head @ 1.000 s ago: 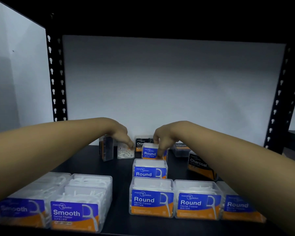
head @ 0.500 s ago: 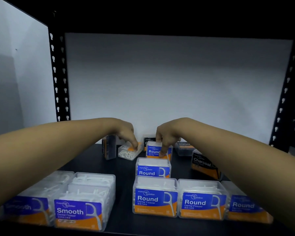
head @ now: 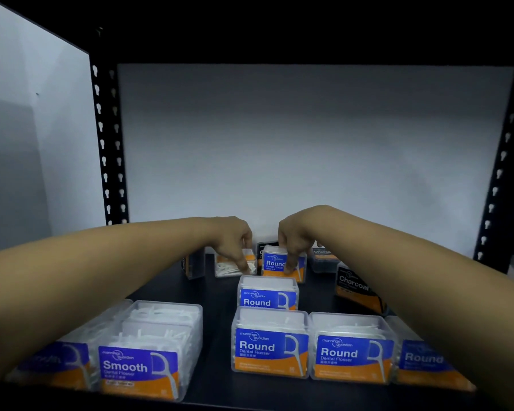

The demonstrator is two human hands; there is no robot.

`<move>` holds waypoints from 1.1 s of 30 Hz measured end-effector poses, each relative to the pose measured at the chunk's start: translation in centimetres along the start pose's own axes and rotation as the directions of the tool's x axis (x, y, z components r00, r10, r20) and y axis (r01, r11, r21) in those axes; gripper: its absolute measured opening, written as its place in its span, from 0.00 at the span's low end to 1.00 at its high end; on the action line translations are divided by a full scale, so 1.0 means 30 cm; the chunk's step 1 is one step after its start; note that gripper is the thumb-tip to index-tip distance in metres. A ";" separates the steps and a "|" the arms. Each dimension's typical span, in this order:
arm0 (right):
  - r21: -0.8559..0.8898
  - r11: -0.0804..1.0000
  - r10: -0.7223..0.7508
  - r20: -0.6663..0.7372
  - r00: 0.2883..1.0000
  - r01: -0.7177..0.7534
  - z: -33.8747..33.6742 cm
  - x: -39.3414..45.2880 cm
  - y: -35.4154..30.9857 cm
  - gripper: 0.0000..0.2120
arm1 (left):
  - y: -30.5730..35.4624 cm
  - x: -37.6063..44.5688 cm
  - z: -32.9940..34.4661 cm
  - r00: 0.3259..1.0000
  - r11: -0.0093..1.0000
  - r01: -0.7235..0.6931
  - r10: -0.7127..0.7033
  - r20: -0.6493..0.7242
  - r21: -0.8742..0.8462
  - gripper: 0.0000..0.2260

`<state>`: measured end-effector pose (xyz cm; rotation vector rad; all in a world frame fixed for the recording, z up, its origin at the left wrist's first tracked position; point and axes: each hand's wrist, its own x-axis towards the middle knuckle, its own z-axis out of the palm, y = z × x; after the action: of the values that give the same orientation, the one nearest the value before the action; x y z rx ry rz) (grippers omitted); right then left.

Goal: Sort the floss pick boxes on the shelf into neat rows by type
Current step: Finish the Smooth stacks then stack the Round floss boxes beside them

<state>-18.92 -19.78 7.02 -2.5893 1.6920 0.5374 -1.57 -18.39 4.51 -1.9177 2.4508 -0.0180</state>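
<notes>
Black shelf (head: 214, 295) carries every box; take its front edge as the landmark. Along that edge sit two Smooth boxes (head: 140, 369) on the left and three Round boxes (head: 270, 345) on the right, labels facing out. Behind the leftmost of the three, a second Round box (head: 267, 295) starts a file running back. Farther back a third Round box (head: 279, 264) stands label-forward, with the right hand (head: 294, 241) over it, fingers curled down and pinching its front face and top. Beside it, a clear box (head: 235, 265) lies at an angle, label turned away, the left hand (head: 235, 241) gripping it with curled fingers. A Charcoal box (head: 356, 289) leans askew to the right.

These boxes look light, rigid and smooth-sided, so likely slippery; a hold across the short sides, near the lid, should suit. Each box's long axis runs parallel to the front edge, save the two skewed ones.
</notes>
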 end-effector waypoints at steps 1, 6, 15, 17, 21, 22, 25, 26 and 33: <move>0.000 1.000 0.009 -0.003 1.000 -0.009 0.002 0.004 0.004 0.28 | 0.003 -0.004 -0.006 1.000 1.000 -0.012 0.012 -0.010 0.012 0.28; 0.001 1.000 0.018 -0.012 1.000 -0.018 0.004 0.010 0.013 0.29 | -0.015 -0.037 -0.042 0.994 0.996 -0.089 0.087 -0.067 -0.023 0.26; 0.006 1.000 0.020 -0.023 1.000 -0.020 0.012 0.003 0.013 0.28 | -0.108 -0.119 -0.054 0.979 0.953 -0.165 0.127 -0.160 -0.252 0.30; -0.005 1.000 0.025 -0.024 0.999 -0.025 0.015 0.004 0.008 0.28 | -0.117 -0.133 -0.064 0.985 0.965 -0.153 0.132 -0.112 -0.211 0.33; 0.003 0.998 0.065 0.015 0.998 -0.065 0.025 0.033 0.008 0.31 | -0.114 -0.158 -0.083 0.988 0.977 -0.157 0.156 -0.021 -0.147 0.39; -0.001 0.997 0.072 0.022 0.997 -0.072 0.025 0.036 0.007 0.31 | -0.111 -0.163 -0.082 0.987 0.976 -0.160 0.161 -0.008 -0.146 0.38; -0.028 0.997 0.069 0.024 0.997 -0.068 0.017 0.027 0.000 0.31 | -0.097 -0.184 -0.086 0.987 0.979 -0.146 0.154 0.050 -0.139 0.33; -0.037 0.997 0.066 0.021 0.998 -0.065 0.016 0.023 -0.001 0.30 | -0.090 -0.190 -0.089 0.986 0.980 -0.145 0.154 0.061 -0.137 0.31; 0.073 0.996 0.046 0.029 0.999 -0.048 0.021 -0.012 0.002 0.28 | -0.036 -0.195 -0.084 0.995 0.982 -0.102 0.098 -0.029 -0.159 0.29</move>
<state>-19.29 -19.37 6.53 -2.4860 1.7338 0.4991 0.81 -12.99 7.14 -1.8571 2.6343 0.1678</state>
